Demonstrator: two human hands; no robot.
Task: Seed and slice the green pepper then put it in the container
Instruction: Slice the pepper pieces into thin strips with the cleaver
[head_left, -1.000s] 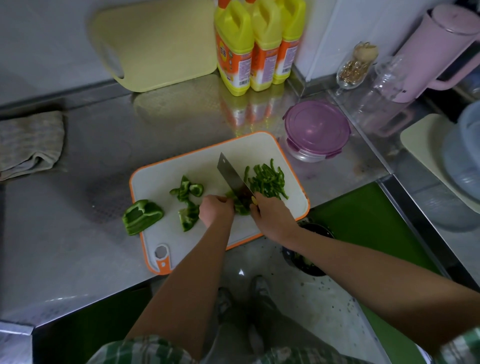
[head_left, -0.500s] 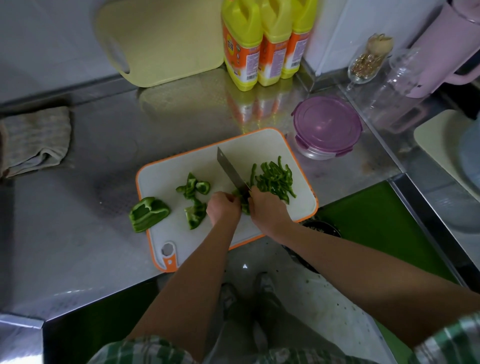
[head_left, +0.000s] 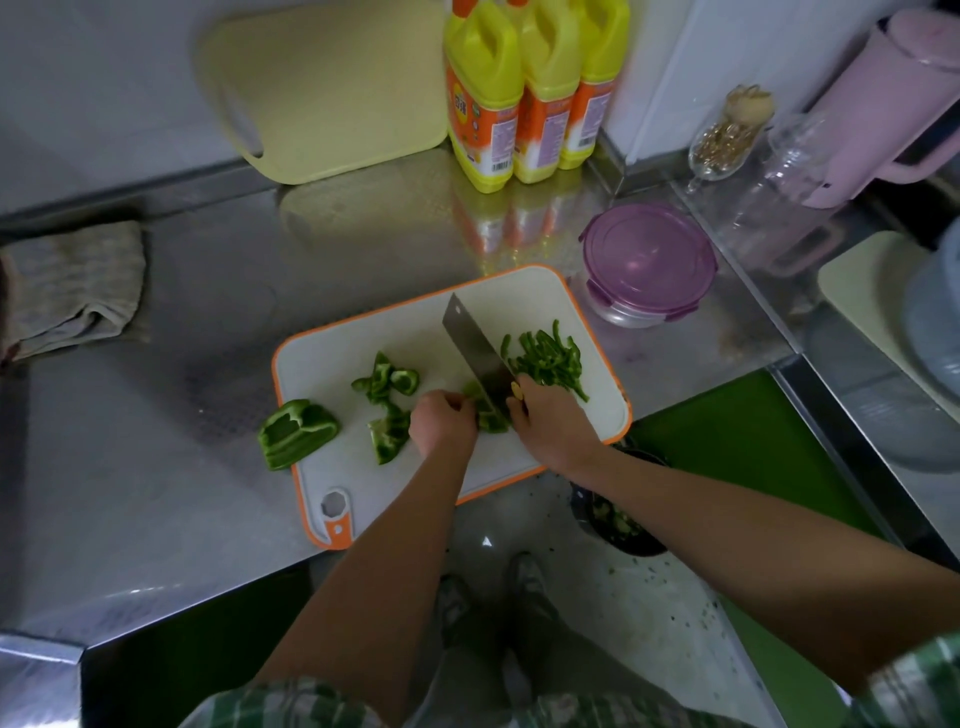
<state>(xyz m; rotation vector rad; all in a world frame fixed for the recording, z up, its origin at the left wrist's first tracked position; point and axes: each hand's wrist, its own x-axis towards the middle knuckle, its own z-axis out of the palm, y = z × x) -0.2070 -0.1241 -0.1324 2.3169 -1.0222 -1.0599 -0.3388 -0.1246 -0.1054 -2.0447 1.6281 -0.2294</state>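
Gripping cleaver (head_left: 475, 353), only blade showing: right hand (head_left: 550, 426); left hand (head_left: 441, 423) curled on pepper piece (head_left: 488, 420), mostly hidden.

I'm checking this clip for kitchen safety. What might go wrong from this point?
1. The left hand holds the pepper piece right against the cleaver gripped by the right hand; a slip could nick a finger.
2. The large pepper chunk overhangs the cutting board edge onto the counter and could get knocked off.
3. The container is lidded, so slices may pile up.
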